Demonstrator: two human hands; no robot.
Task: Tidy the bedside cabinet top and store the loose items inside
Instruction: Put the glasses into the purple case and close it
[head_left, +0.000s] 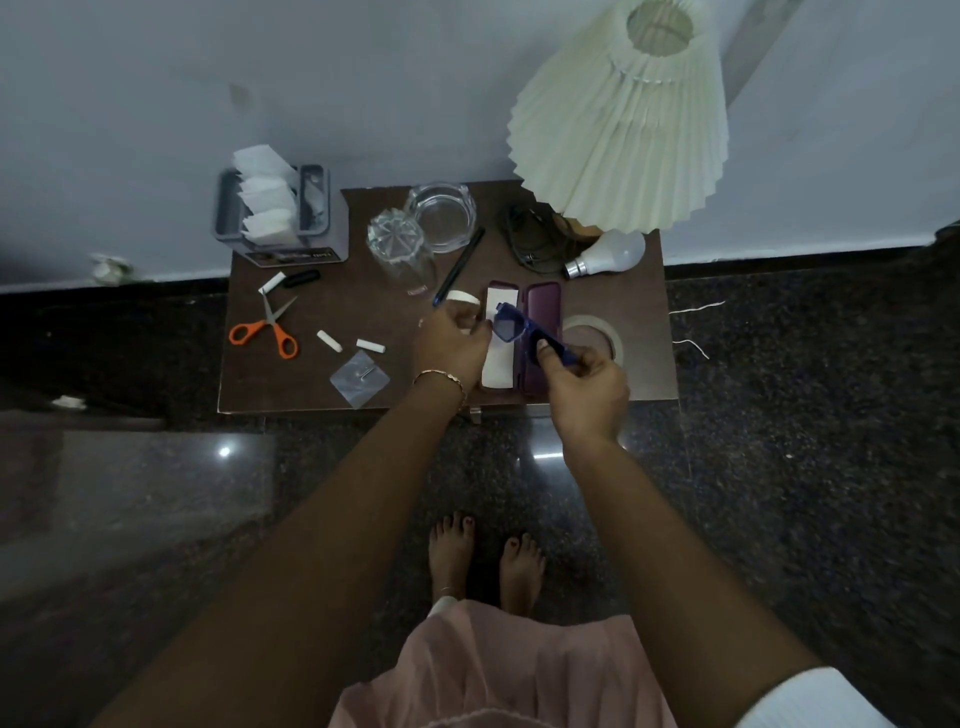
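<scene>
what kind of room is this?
Probably a bedroom or hotel room: a small brown bedside cabinet against the wall, carrying a pleated lamp, a tissue box, and an open glasses case.

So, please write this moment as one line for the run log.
stage: packing glasses | left hand: grips blue glasses | right hand: grips same glasses | glasses case: open on cabinet top | scissors: untouched
</scene>
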